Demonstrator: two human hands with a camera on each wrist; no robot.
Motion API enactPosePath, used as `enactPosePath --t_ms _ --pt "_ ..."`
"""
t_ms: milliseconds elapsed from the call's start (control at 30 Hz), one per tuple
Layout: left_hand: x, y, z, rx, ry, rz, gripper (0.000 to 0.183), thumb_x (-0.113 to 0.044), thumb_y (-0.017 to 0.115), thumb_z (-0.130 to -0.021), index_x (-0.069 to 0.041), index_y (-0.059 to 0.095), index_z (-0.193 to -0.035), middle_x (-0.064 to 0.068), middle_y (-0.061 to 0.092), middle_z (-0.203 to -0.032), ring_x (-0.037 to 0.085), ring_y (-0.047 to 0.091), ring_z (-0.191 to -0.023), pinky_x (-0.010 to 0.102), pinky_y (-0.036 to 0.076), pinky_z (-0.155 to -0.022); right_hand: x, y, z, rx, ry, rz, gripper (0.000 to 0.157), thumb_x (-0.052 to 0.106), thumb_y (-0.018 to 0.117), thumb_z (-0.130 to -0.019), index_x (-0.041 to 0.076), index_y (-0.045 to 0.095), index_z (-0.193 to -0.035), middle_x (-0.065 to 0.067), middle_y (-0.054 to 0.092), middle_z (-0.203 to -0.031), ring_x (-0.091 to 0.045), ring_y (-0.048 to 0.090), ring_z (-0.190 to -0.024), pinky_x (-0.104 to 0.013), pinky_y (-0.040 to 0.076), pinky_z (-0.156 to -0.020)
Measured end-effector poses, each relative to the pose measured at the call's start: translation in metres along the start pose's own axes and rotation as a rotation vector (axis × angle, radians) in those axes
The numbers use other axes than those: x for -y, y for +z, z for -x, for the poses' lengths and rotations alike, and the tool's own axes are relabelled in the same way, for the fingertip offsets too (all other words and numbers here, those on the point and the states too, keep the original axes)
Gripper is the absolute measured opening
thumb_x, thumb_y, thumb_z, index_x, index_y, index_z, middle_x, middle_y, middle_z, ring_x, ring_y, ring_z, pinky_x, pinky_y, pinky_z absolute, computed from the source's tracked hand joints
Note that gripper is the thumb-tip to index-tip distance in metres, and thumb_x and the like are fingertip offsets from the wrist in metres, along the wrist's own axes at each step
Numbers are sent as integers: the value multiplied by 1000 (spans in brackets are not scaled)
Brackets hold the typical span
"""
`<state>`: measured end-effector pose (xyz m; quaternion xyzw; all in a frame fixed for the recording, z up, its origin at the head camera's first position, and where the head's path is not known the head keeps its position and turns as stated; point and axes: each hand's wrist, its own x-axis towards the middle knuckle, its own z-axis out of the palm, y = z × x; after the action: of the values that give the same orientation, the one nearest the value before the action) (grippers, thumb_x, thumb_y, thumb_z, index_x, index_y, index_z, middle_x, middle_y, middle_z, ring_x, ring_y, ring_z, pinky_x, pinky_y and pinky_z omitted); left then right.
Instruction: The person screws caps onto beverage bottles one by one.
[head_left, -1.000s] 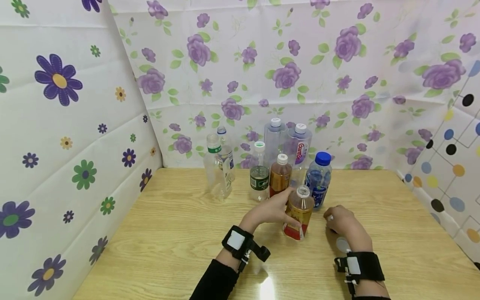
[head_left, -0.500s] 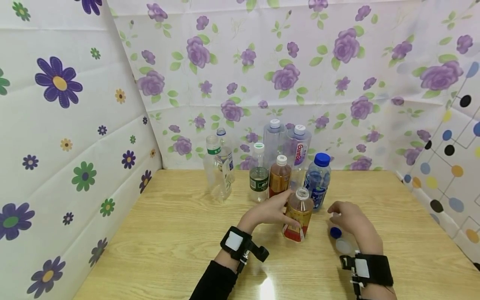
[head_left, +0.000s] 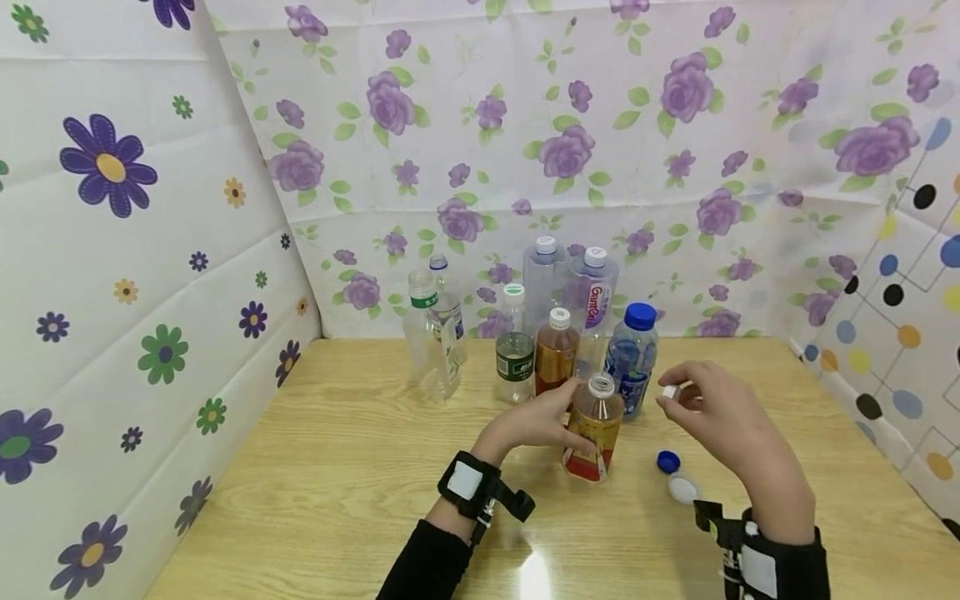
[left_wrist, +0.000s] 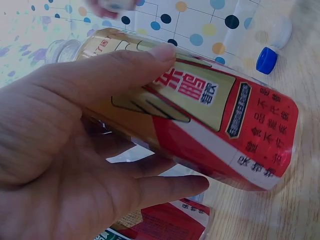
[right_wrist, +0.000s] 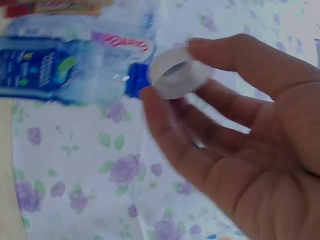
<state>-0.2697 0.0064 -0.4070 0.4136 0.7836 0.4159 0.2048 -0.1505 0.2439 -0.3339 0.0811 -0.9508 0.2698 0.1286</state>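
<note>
My left hand (head_left: pixel 534 423) grips a plastic drink bottle (head_left: pixel 600 417) with a gold and red label, standing on the table with its neck uncapped. The left wrist view shows the thumb (left_wrist: pixel 135 62) across its label, fingers on the other side. Right of the bottle, my right hand (head_left: pixel 720 417) is raised over the table and pinches a small white bottle cap (right_wrist: pixel 177 75) between thumb and fingertip, its hollow side partly showing. Close by stands a blue-labelled bottle (head_left: pixel 632 362) with a blue cap.
A loose blue cap (head_left: pixel 668 462) and a translucent white cap (head_left: pixel 683 489) lie on the table (head_left: pixel 337 483) below my right hand. Behind the held bottle stand a capped brown bottle (head_left: pixel 557 354), a green-labelled bottle (head_left: pixel 514 358) and tall clear bottles (head_left: pixel 594 304). Two uncapped bottles (head_left: pixel 431 350) stand left.
My right hand has risen from the tabletop with the white cap, moving up and slightly right, uncovering the blue cap below. The left hand keeps its grip on the bottle.
</note>
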Motion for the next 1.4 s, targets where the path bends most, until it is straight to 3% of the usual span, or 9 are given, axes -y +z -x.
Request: enactPosePath --t_ms 200,267,333,567,867,1133,1400 --pt "1 -1 0 8 -6 12 86 -17 85 -85 -14 30 -151 4 52 -146 13 48 -135 27 41 -111 15 11 -5 -261 -153 -44 14 7 75 -93 7 66 -104 -11 69 -105 -29 69 -95 -47 59 -83" --pt "1 -1 0 9 -9 14 86 -18 85 -85 -14 30 -152 3 51 -146 13 48 -136 27 41 -111 17 18 -9 -310 -193 -55 14 6 76 -91 7 66 -100 -12 71 -105 -29 70 -95 -46 60 -82" --pt "2 0 -1 10 -9 16 85 -19 85 -86 -15 30 -152 3 51 -147 13 47 -137 27 41 -111 18 25 -12 -315 -209 -64 14 6 77 -90 7 66 -98 -13 72 -107 -30 71 -94 -46 60 -81" --pt "1 1 0 9 5 16 84 -17 84 -87 -15 30 -152 4 51 -147 13 47 -137 27 41 -111 20 37 -18 -199 -167 -64 14 7 77 -91 8 66 -98 -11 73 -101 -29 72 -89 -45 60 -75" --pt "-1 0 2 14 13 -9 88 -17 83 -87 -12 26 -155 6 47 -152 14 45 -139 27 40 -112 27 49 -23 -383 -265 -97 17 4 81 -86 6 68 -96 -11 75 -102 -26 74 -89 -41 62 -75" --pt "-3 -1 4 12 14 -6 89 -18 82 -88 -14 25 -156 7 46 -153 15 45 -140 27 41 -112 28 64 -28 -335 -265 -45 21 9 78 -90 5 73 -110 -9 74 -100 -23 68 -85 -44 60 -70" --pt "-5 -2 5 15 16 -8 89 -17 81 -89 -15 24 -157 6 44 -155 15 44 -141 28 39 -114 24 64 -29 -310 -244 -106 13 11 77 -91 7 73 -103 -8 75 -110 -28 73 -93 -45 62 -73"
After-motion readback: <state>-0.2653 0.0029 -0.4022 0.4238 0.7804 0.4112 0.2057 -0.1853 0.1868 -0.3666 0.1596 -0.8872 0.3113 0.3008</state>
